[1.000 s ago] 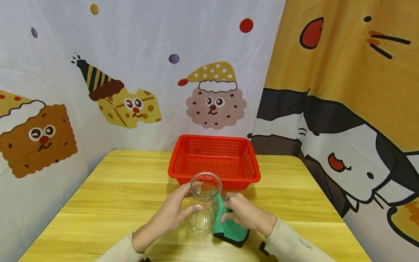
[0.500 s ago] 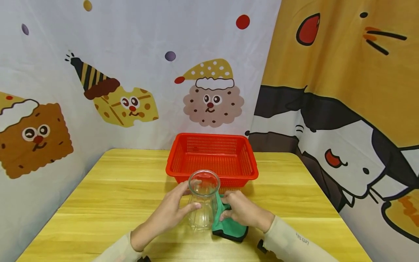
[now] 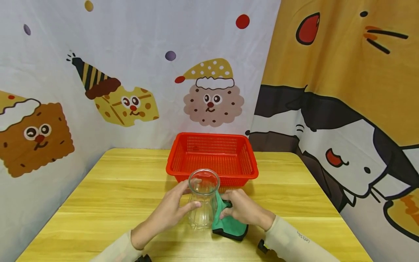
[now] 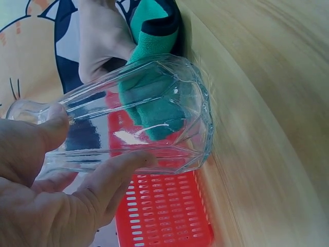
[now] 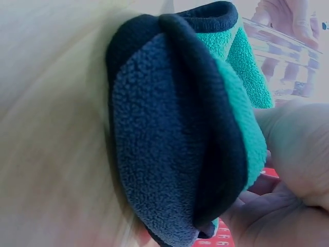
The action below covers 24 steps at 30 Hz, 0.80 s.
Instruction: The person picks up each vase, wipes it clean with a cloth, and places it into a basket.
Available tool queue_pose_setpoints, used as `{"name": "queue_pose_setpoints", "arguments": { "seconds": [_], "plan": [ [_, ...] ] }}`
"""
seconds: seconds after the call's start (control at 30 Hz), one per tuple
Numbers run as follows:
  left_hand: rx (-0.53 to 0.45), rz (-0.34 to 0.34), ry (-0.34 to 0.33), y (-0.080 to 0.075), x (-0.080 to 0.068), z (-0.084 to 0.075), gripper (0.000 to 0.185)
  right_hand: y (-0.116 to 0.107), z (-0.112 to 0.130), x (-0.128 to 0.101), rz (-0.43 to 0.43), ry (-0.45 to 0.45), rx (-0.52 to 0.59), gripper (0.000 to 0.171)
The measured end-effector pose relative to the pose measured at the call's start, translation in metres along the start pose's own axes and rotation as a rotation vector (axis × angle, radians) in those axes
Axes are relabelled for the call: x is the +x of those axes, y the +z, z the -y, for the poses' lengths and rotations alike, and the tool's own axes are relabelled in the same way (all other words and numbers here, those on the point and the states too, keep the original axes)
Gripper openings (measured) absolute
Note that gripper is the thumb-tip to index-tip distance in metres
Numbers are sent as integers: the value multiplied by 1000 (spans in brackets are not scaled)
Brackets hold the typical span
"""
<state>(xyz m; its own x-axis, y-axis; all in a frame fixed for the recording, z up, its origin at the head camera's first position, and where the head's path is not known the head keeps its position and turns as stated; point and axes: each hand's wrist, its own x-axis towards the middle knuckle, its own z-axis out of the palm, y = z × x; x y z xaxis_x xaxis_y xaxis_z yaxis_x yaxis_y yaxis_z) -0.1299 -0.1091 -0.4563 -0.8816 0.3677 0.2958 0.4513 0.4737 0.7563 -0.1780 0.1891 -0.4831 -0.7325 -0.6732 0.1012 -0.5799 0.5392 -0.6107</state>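
Observation:
A clear glass vase [image 3: 200, 214] with a round rim and faceted sides stands upright on the table in the head view. My left hand [image 3: 165, 210] holds it from the left, thumb in front and fingers behind. In the left wrist view, thumb and fingers curl around the narrower part of the glass [image 4: 149, 98]. My right hand [image 3: 243, 209] grips a bunched green cloth [image 3: 231, 227] with black edging, against or close beside the vase's right side. The right wrist view shows the cloth's dark grey underside [image 5: 149, 123] hanging down to the table; some right fingers are hidden by it.
Just behind the vase sits a red perforated plastic basket [image 3: 212, 181], with nothing visible inside. Light wood table surface [image 3: 124, 189] lies on both sides of the hands. A cartoon-printed curtain [image 3: 137, 43] hangs behind and to the right.
The head view has shifted slightly, moving the whole scene a little up and left. Both hands, the vase and the cloth keep nearly the same positions relative to each other.

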Motion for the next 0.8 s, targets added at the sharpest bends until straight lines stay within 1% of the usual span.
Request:
{"name": "queue_pose_setpoints", "arguments": {
  "seconds": [0.13, 0.27, 0.47, 0.8],
  "plan": [
    [5, -3, 16, 0, -1, 1, 67, 0, 0, 0, -6, -2, -6, 45],
    [10, -2, 31, 0, -2, 1, 66, 0, 1, 0, -8, -7, -2, 41],
    [-3, 0, 24, 0, -1, 1, 67, -1, 1, -1, -36, -20, -8, 43],
    [-10, 11, 8, -1, -3, -2, 67, -2, 6, -6, -61, -1, 20, 45]
  ]
}}
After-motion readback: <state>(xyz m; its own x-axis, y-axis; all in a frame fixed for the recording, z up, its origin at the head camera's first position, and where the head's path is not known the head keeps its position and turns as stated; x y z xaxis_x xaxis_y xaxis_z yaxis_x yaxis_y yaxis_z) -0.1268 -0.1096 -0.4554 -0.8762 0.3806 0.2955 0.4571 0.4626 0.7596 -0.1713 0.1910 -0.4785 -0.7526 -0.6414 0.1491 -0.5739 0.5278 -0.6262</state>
